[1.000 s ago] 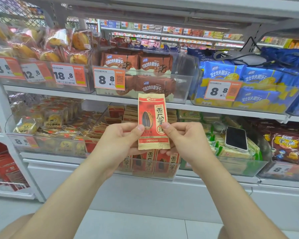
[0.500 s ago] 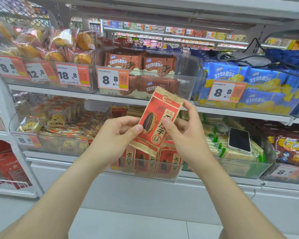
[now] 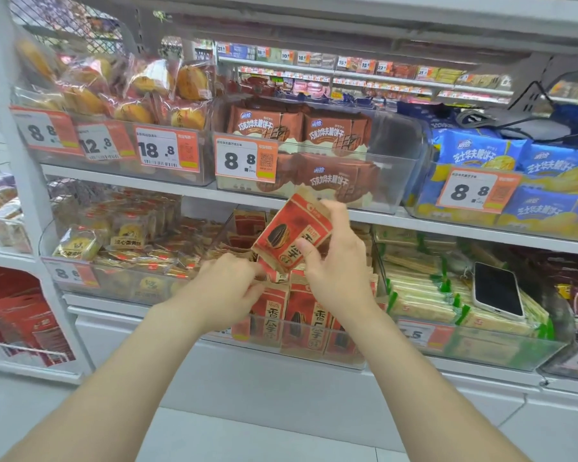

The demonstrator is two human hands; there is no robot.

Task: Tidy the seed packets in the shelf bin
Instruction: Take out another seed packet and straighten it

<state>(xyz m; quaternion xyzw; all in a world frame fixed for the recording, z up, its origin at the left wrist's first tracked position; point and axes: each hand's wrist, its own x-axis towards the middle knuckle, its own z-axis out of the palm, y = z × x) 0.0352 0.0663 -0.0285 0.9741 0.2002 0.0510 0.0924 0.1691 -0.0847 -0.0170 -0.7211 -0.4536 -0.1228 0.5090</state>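
A red and tan sunflower seed packet (image 3: pixel 289 233) is tilted to the right above the clear shelf bin (image 3: pixel 314 353) on the lower shelf. My right hand (image 3: pixel 336 261) grips it, thumb on its front and fingers behind its right edge. My left hand (image 3: pixel 229 290) is lower and to the left, its fingertips at the tops of the upright seed packets (image 3: pixel 309 320) standing in the front row of the bin. Whether it pinches one I cannot tell. More packets lie further back in the bin.
A phone (image 3: pixel 498 290) lies on green and white packets in the bin to the right. A bin of yellow pastries (image 3: pixel 80 243) stands to the left. The upper shelf holds brown biscuit packs (image 3: pixel 301 128), blue biscuit packs (image 3: pixel 501 155) and price tags.
The packet has tilted further right and moved forward over the bin. My left hand has let go of it and dropped to the front row of packets. My right hand alone holds it.
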